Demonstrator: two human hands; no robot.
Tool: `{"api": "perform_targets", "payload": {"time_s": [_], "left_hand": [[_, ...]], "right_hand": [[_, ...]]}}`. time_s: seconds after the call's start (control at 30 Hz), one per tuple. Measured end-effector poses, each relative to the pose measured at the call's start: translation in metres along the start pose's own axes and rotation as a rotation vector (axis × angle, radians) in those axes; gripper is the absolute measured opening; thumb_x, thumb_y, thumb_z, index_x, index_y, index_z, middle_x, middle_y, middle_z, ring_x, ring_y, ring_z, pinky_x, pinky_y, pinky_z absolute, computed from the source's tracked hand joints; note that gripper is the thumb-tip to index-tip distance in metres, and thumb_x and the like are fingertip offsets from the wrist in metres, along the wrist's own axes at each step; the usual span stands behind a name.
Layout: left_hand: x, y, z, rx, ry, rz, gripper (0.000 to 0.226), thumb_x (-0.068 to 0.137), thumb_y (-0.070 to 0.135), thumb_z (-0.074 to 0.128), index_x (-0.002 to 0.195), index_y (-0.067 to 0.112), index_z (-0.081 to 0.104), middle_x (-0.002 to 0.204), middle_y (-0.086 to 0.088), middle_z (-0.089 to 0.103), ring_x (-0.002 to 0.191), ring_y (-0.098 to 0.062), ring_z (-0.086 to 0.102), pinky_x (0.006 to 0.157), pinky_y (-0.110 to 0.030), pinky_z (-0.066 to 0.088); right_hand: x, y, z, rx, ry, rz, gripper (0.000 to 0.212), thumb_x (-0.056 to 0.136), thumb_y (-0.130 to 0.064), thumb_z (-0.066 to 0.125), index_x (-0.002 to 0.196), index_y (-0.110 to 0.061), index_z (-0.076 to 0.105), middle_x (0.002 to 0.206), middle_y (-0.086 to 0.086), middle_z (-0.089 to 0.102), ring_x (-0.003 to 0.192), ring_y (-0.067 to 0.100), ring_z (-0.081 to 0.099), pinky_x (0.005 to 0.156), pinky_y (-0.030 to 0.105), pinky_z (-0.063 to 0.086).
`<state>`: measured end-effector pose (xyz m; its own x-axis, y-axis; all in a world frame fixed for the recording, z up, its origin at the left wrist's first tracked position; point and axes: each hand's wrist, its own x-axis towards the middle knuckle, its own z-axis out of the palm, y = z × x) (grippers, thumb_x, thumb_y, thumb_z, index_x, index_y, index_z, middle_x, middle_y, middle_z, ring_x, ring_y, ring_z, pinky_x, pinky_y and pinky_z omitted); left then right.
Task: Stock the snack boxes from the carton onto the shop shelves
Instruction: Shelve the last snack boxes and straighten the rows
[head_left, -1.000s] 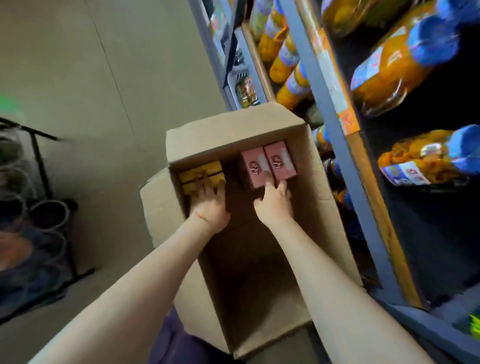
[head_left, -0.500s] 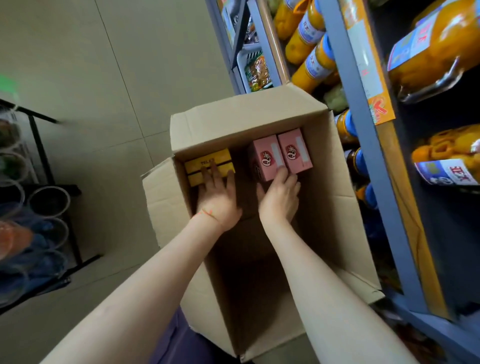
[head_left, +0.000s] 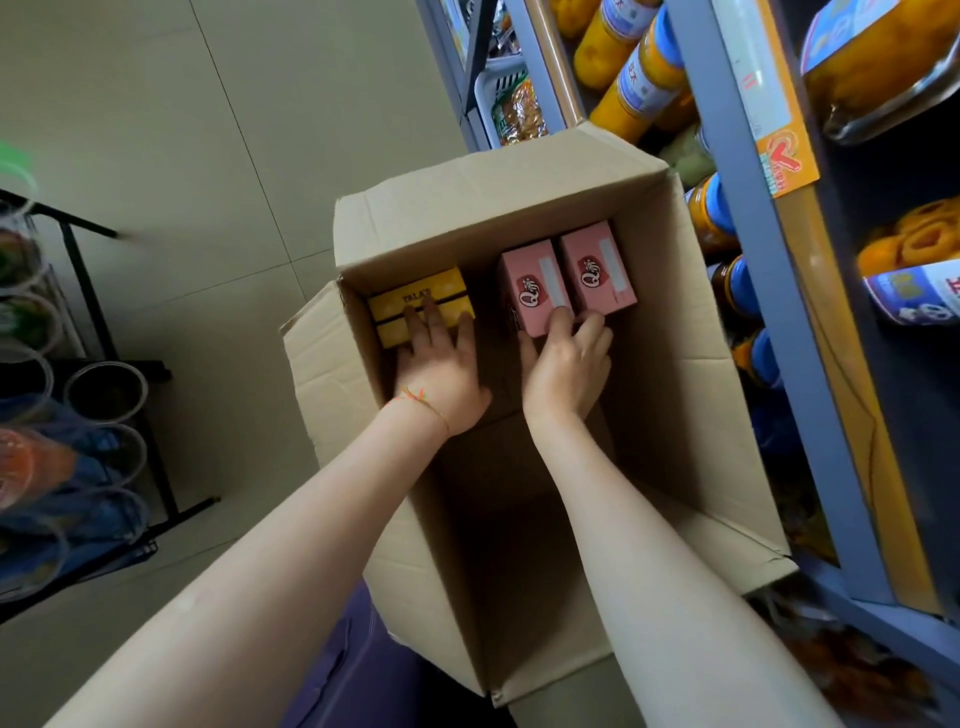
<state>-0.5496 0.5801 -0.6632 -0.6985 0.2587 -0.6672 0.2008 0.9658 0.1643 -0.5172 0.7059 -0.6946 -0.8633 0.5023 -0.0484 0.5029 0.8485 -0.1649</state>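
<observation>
Reaching into the carton (head_left: 649, 332): left hand (head_left: 441, 371) is lying flat on 2 yellow boxes (head_left: 422, 305), right hand (head_left: 569, 364) is pinching 2 pink boxes (head_left: 566, 283). Next: firm grip, lift toward shelves (head_left: 748, 218).

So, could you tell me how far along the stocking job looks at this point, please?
Done: the carton looks nearly emptied. In hand: the left hand rests on the yellow boxes, and the right hand touches the pink boxes. Left: lifting these onto the shelves; none is raised yet.
</observation>
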Motion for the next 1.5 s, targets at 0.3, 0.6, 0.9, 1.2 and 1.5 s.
{"api": "perform_targets", "payload": {"time_s": [0.3,0.6,0.9,1.2,1.5], "left_hand": [[-0.002,-0.001,0.0,0.026,-0.013,0.011,0.095,0.092,0.047,0.059,0.159,0.016,0.0,0.162,-0.027,-0.012,0.15,-0.047,-0.006,0.112,-0.052,0.032],[-0.068,0.033,-0.055,-1.016,0.044,0.15,0.066,0.091,0.06,0.052,0.147,0.026,0.043,0.144,0.0,0.054,0.126,-0.013,0.057,0.108,-0.038,0.046],[-0.216,0.105,-0.118,-1.26,-0.262,0.542,0.048,0.081,0.041,0.07,0.122,0.016,0.062,0.113,-0.011,0.074,0.102,-0.033,0.071,0.089,-0.044,0.059],[-0.403,0.23,-0.086,-1.683,-0.267,0.699,0.042,0.094,0.035,0.062,0.123,0.005,0.064,0.123,-0.025,0.066,0.106,-0.041,0.065,0.101,-0.053,0.051],[-0.541,0.338,-0.024,-1.616,-0.293,1.008,0.055,0.096,0.043,0.054,0.141,0.01,0.052,0.135,-0.02,0.061,0.127,-0.041,0.055,0.111,-0.057,0.041]], "right_hand": [[0.004,-0.004,-0.009,0.172,-0.132,0.162,0.061,0.073,-0.037,0.082,0.119,-0.008,0.055,0.126,0.012,0.043,0.114,0.024,0.045,0.095,0.034,0.048],[-0.05,0.029,-0.181,0.955,-0.181,0.316,0.051,0.08,-0.024,0.078,0.125,-0.022,0.055,0.112,-0.01,0.065,0.098,-0.004,0.064,0.068,0.014,0.054],[-0.1,0.085,-0.332,1.528,0.128,0.365,0.053,0.061,-0.042,0.064,0.103,-0.01,0.068,0.087,0.007,0.074,0.077,0.02,0.07,0.067,0.033,0.056],[-0.262,0.194,-0.453,1.251,0.078,0.219,0.045,0.079,-0.049,0.066,0.117,-0.026,0.062,0.109,-0.002,0.074,0.101,0.015,0.07,0.085,0.037,0.056],[-0.405,0.288,-0.548,1.046,0.325,0.116,0.049,0.074,-0.039,0.083,0.115,-0.036,0.054,0.104,-0.021,0.072,0.096,-0.005,0.067,0.078,0.015,0.051]]}}
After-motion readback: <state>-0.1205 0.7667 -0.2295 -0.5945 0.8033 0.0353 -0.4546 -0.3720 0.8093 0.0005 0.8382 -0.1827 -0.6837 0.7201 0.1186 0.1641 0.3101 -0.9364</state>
